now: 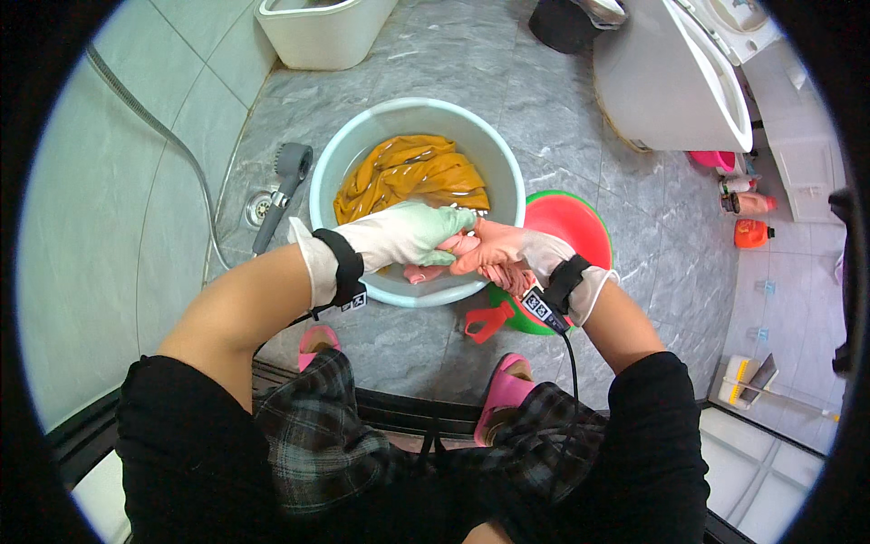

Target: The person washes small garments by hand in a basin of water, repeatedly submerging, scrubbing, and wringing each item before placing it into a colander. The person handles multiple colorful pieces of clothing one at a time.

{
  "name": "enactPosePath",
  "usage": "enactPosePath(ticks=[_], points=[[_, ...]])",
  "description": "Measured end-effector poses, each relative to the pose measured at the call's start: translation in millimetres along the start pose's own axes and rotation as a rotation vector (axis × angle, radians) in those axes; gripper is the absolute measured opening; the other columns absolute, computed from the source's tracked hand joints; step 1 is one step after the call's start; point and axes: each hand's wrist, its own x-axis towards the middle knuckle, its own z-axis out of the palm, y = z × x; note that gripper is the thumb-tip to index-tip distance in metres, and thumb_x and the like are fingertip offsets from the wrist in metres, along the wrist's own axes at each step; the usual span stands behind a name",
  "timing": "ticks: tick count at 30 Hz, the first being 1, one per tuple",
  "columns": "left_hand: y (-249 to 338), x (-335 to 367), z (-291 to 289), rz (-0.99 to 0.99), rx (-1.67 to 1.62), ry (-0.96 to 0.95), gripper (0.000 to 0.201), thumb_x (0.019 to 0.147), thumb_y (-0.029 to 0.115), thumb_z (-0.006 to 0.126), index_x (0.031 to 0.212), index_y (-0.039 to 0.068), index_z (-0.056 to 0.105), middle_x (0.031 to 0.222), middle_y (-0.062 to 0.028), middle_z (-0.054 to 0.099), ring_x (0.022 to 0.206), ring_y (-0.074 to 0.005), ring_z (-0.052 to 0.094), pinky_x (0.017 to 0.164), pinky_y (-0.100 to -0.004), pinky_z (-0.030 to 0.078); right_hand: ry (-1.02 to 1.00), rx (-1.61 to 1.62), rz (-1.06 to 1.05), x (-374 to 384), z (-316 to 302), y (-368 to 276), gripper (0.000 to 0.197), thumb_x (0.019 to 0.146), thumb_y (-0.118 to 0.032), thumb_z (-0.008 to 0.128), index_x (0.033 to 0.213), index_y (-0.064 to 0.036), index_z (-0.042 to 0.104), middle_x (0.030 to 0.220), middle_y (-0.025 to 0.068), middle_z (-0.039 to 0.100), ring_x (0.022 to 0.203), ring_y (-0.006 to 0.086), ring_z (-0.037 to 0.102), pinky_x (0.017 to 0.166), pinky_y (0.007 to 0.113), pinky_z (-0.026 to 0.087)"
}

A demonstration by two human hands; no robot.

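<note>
1. Both gloved hands, left hand (408, 234) and right hand (494, 249), pressed together, clutching a pink cloth (507, 275) over the near rim of the basin (328, 172).
2. Orange fabric (412, 177) soaks inside, basin's on the floor (544, 109).

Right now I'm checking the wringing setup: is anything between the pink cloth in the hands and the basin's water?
Nothing visible. The left hand and right hand grip the pink cloth at the near rim of the basin; only the orange cloth lies soaking farther in.

Grey marble floor (544, 118), pale tiled wall (100, 254)
</note>
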Motion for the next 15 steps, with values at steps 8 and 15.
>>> enactPosePath(ticks=[8, 15], points=[[7, -25, 4, 0.149, 0.134, 0.19, 0.037, 0.098, 0.043, 0.048, 0.111, 0.013, 0.066, 0.079, -0.0058, 0.069, 0.064, -0.0166, 0.064, 0.06, -0.0319, 0.048, 0.281, -0.022, -0.385, -26, 11, -2, 0.068, 0.074, -0.013, 0.083, 0.129, -0.0003, 0.045, 0.123, 0.0117, 0.064, 0.078, 0.0143, 0.061, 0.064, 0.028, 0.049], [-24, -14, 13, 0.092, -0.307, 0.227, 0.048, 0.098, 0.048, 0.053, 0.091, 0.003, 0.068, 0.067, 0.0014, 0.06, 0.059, -0.0064, 0.05, 0.054, -0.0231, 0.039, 0.932, -1.07, -0.989, -53, 57, 15, 0.076, 0.072, -0.023, 0.076, 0.138, -0.0014, 0.044, 0.141, 0.0216, 0.046, 0.131, 0.0399, 0.044, 0.108, 0.05, 0.037]])
